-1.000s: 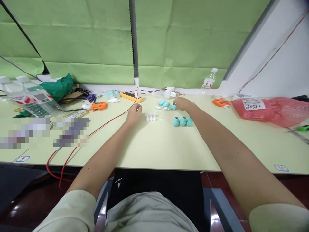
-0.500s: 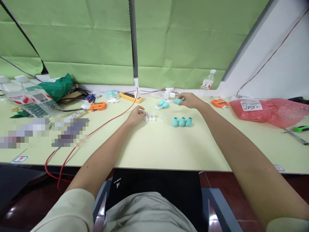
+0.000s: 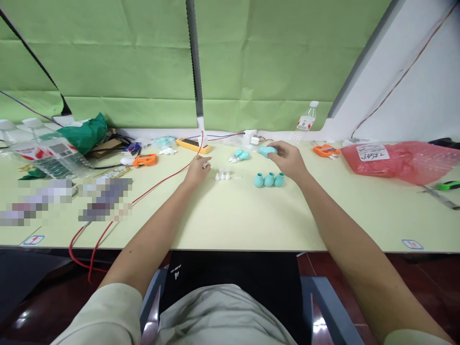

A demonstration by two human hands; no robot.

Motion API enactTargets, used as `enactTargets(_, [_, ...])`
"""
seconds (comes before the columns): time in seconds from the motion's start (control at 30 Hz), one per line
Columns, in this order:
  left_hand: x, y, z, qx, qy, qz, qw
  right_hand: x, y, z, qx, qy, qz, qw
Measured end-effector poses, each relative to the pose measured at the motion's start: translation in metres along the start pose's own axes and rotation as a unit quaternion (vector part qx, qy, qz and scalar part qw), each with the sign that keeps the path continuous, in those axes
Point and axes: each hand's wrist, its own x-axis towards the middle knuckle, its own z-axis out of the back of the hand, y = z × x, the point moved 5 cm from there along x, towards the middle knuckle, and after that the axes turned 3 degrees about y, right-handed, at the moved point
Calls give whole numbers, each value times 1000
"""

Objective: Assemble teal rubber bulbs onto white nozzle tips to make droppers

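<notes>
My right hand [image 3: 288, 159] is closed on a teal bulb-shaped piece [image 3: 267, 151], held above the table behind three teal cups. Those teal cups [image 3: 269, 179] stand side by side with their openings up. My left hand [image 3: 197, 171] pinches a small white piece [image 3: 206, 165], left of a row of small white cone-shaped parts [image 3: 223, 176]. Some tiny white bits [image 3: 238, 177] lie between the cones and the cups. Farther back, teal bulbs with white tips [image 3: 241, 155] lie on the table.
Plastic bottles [image 3: 53, 148], a green bag [image 3: 86, 132] and an orange tool [image 3: 145, 160] occupy the left. A yellow meter [image 3: 193, 145] lies at the back. On the right are another orange tool [image 3: 326, 151] and a red bag [image 3: 384, 160]. A red cable crosses the left side.
My left hand has moved left, away from the white cones, with a small white piece in its fingers. My right hand has come slightly nearer and turned, still holding the teal bulb.
</notes>
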Motion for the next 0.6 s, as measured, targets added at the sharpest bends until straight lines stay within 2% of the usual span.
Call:
enactTargets(0.1, [0,5,-3,-2,19,12,1000,-7,-18,10,10,-64,4,998])
enactTargets(0.23, [0,6,-10,0,53,6,999,-11,-29,25,-1,-98,30,995])
enactTargets(0.4, [-6,1,-19,-3,113,1,994,-15,-19,27,-51,-105,50,992])
enactTargets(0.6, [-8,-3,-18,5,129,-19,991,-23,-6,12,-112,-76,81,987])
